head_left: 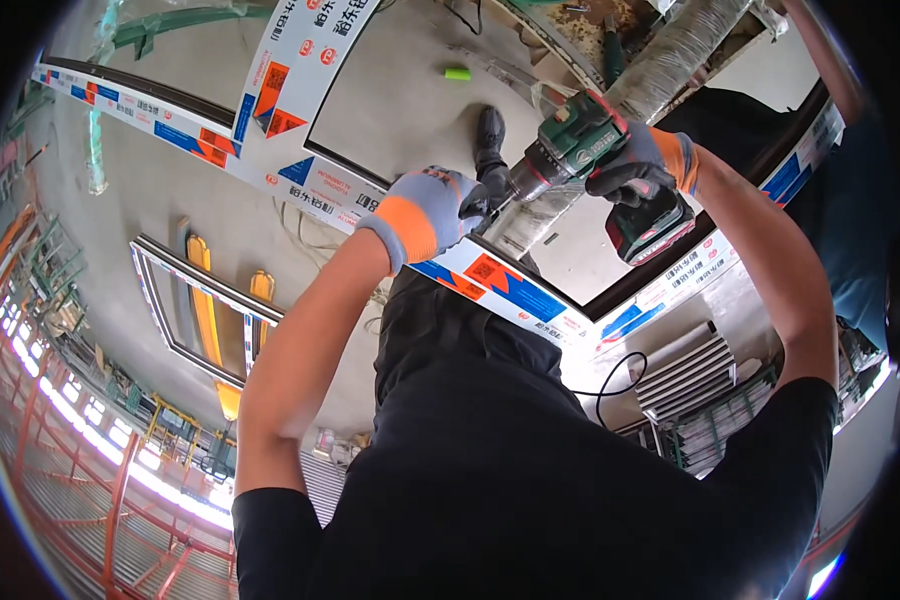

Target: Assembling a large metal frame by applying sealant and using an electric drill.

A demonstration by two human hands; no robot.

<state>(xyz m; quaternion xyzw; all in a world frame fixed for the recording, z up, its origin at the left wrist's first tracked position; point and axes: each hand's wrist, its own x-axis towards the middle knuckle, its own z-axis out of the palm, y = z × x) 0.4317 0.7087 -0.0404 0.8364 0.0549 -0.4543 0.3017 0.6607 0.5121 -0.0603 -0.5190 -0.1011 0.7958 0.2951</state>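
My right hand point(642, 165), in a grey and orange glove with dark fingers, is wrapped round the handle of a green and black cordless drill point(573, 138). The drill's battery point(652, 228) hangs below that hand. Its chuck points left, toward my left hand point(425, 212), which wears a matching glove. The left fingers are closed at the drill's tip, right by the rail of a window frame point(515, 290) covered in printed protective film. What they pinch there, if anything, is too small to make out.
Another frame point(175, 345) lies at left beside yellow supports point(206, 300). A plastic-wrapped length point(680, 55) and a bright green piece point(457, 74) are beyond the frame. Pale slats point(685, 375) and a black cable point(610, 385) lie at right. Another person's blue clothing point(858, 240) is at far right.
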